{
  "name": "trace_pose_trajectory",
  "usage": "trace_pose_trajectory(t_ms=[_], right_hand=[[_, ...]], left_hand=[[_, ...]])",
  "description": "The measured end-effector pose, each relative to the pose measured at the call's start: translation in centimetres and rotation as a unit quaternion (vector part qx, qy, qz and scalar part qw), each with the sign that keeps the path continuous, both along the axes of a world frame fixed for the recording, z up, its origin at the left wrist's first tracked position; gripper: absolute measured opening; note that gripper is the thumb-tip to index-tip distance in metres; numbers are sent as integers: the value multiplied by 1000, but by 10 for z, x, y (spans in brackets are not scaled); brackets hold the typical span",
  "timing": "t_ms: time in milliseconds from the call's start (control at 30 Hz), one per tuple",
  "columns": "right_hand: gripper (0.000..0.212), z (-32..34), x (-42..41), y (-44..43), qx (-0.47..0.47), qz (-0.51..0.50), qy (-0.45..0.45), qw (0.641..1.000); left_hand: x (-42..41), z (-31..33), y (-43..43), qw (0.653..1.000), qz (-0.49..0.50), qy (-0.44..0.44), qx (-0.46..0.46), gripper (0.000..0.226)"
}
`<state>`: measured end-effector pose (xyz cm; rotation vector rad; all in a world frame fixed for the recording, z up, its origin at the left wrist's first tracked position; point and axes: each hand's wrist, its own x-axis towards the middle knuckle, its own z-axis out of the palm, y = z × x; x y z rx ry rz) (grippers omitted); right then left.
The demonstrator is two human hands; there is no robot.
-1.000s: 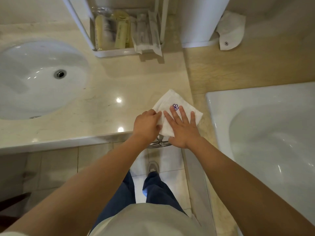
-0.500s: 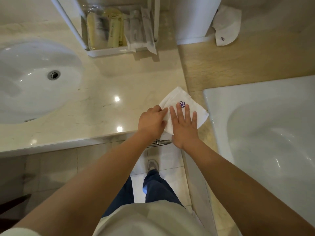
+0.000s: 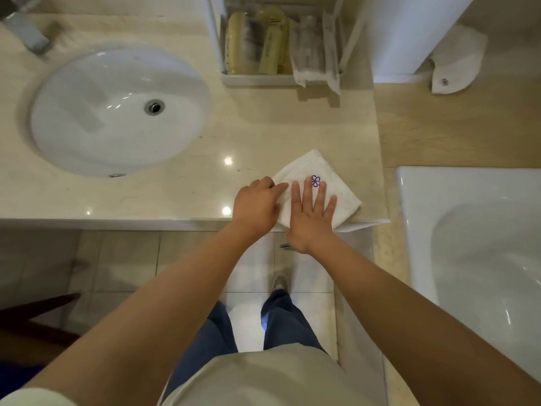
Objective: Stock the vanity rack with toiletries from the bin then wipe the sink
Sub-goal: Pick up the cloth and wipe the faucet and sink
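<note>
A folded white cloth with a small purple emblem lies on the beige counter near its front right corner. My right hand lies flat on the cloth, fingers straight and spread. My left hand rests at the cloth's left edge, fingers curled and pinching its fold. The round white sink is set in the counter to the left, with a metal drain in its middle. At the back stands the white vanity rack, filled with yellow tubes and clear-wrapped packets.
A metal tap is at the far left corner. A white bathtub lies to the right of the counter. A white column and a folded white cloth sit at the back right. Tiled floor and my feet are below.
The view has shifted right, so the sink shows more fully. Both hands have stayed on the cloth, which has hardly moved.
</note>
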<state>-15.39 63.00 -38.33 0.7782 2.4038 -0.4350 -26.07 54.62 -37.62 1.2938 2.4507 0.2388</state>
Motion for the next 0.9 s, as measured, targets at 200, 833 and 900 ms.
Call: trace_pose_trajectory(t_ms=[200,833,900], right_hand=[[96,-1,-39,-42,-2,23,5,1000],[99,-4,-170,-180,15,110,49,993],[98,-4,-181,-191,12,120,50,991]], left_hand=[[-36,-1,-47,1000,26,-6,9,53],[-157,-6,-203,994,108,-9,21,51],[-165,-6,-217,993,119,-10,22,50]])
